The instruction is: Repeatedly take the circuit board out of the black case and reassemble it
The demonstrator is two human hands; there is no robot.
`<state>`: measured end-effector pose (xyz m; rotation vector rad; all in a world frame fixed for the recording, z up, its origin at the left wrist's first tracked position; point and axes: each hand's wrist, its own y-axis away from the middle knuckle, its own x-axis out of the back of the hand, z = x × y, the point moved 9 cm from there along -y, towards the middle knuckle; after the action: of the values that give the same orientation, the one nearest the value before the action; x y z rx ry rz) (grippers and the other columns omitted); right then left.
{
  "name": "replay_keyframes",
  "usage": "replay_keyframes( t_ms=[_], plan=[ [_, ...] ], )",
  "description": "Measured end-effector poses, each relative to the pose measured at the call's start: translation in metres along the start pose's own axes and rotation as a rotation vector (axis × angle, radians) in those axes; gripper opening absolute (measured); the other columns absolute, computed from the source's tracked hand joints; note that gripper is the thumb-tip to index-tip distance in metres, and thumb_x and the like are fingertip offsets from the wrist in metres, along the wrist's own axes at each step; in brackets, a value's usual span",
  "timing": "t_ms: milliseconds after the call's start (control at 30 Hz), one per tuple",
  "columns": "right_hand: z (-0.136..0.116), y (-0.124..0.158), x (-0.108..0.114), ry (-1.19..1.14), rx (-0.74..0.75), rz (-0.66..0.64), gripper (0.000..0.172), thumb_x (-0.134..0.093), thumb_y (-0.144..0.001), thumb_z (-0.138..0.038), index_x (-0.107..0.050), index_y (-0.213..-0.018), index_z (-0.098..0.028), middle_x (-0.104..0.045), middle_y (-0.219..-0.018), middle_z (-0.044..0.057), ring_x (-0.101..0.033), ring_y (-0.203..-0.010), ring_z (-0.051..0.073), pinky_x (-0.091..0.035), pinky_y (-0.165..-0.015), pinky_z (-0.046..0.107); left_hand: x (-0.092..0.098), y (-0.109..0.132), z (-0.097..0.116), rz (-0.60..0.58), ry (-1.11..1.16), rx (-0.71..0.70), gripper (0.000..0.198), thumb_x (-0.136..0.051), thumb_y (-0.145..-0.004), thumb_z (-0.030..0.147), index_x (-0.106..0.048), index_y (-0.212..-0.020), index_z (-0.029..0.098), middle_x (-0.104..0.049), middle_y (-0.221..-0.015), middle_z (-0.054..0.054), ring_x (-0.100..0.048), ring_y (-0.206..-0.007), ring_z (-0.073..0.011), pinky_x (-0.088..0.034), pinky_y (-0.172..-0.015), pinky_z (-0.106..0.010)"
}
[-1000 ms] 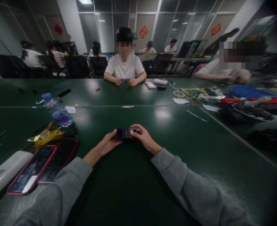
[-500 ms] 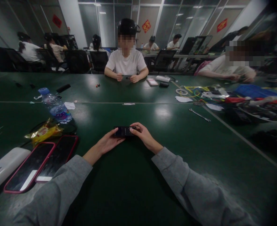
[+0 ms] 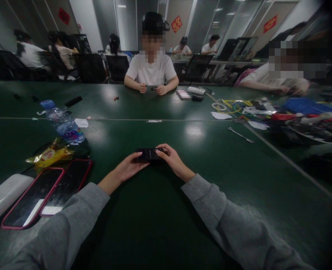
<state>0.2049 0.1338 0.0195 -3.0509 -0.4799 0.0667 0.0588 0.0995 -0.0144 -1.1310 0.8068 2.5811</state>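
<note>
A: How is the left hand (image 3: pixel 126 167) engaged?

B: By it, the left end of the black handheld device (image 3: pixel 149 154) is gripped, with the thumb laid on top and the fingers underneath.

A: And the right hand (image 3: pixel 172 159)?

B: The right end is gripped by it, the thumb over the top side and the index finger near the far edge.

A: Where is the device located?

B: Between both hands, over the green table (image 3: pixel 151 225); whether the table is touched cannot be told.

A: How can this hold be done well?

B: The weight should be borne mainly by the left hand, so that the right thumb can be moved lightly. The pale marks should not be covered.

A: What is found farther out?

B: On the left, two red-edged phones (image 3: pixel 32 198) and a plastic bottle (image 3: pixel 63 122); on the right, a wrench (image 3: pixel 240 135).
</note>
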Motion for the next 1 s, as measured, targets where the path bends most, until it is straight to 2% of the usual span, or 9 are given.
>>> replay_keyframes(
  t_ms=[133,367,567,767,1000],
  plan=[
    [0.0,0.001,-0.001,-0.028,-0.009,-0.013,0.024,-0.069,-0.08,-0.039,-0.06,-0.098,-0.025,-0.064,-0.097,0.0,-0.059,-0.093,0.018,-0.044,-0.083,0.033,0.0,0.002,0.0,0.009,0.006,-0.012,0.055,-0.06,-0.083,0.009,-0.038,-0.133,0.006,-0.055,-0.128,-0.021,-0.055,-0.123,-0.0305,-0.045,-0.108,-0.038],
    [0.004,0.002,0.003,-0.037,-0.024,-0.008,0.022,-0.062,-0.085,-0.043,-0.063,-0.098,-0.025,-0.063,-0.096,0.0,-0.058,-0.092,0.018,-0.043,-0.082,0.031,0.005,0.001,-0.002,-0.023,0.037,0.002,0.06,-0.061,-0.084,0.011,-0.034,-0.138,0.01,-0.049,-0.135,-0.021,-0.05,-0.128,-0.0321,-0.046,-0.107,-0.039],
    [0.01,0.003,0.007,-0.133,-0.048,0.037,0.031,-0.05,-0.09,-0.052,-0.065,-0.098,-0.026,-0.061,-0.098,0.001,-0.057,-0.089,0.017,-0.044,-0.078,0.029,0.006,0.0,-0.001,-0.032,0.105,0.006,0.058,-0.06,-0.085,0.013,-0.033,-0.137,0.01,-0.046,-0.138,-0.023,-0.049,-0.129,-0.0347,-0.047,-0.106,-0.042],
    [0.001,0.005,0.004,-0.007,0.042,0.021,0.033,-0.046,-0.092,-0.053,-0.064,-0.1,-0.026,-0.06,-0.095,0.001,-0.056,-0.089,0.017,-0.044,-0.078,0.03,0.001,0.002,0.001,-0.053,0.106,0.013,0.054,-0.057,-0.087,0.015,-0.035,-0.136,0.008,-0.051,-0.134,-0.023,-0.048,-0.129,-0.0361,-0.043,-0.108,-0.047],
    [-0.002,0.007,0.0,0.059,0.06,-0.019,0.033,-0.045,-0.093,-0.052,-0.061,-0.106,-0.026,-0.059,-0.094,0.001,-0.057,-0.08,0.015,-0.046,-0.067,0.027,-0.001,0.003,0.003,-0.072,0.101,-0.011,0.05,-0.057,-0.087,0.018,-0.04,-0.133,0.007,-0.057,-0.125,-0.022,-0.053,-0.124,-0.0346,-0.041,-0.109,-0.047]
  ],
)
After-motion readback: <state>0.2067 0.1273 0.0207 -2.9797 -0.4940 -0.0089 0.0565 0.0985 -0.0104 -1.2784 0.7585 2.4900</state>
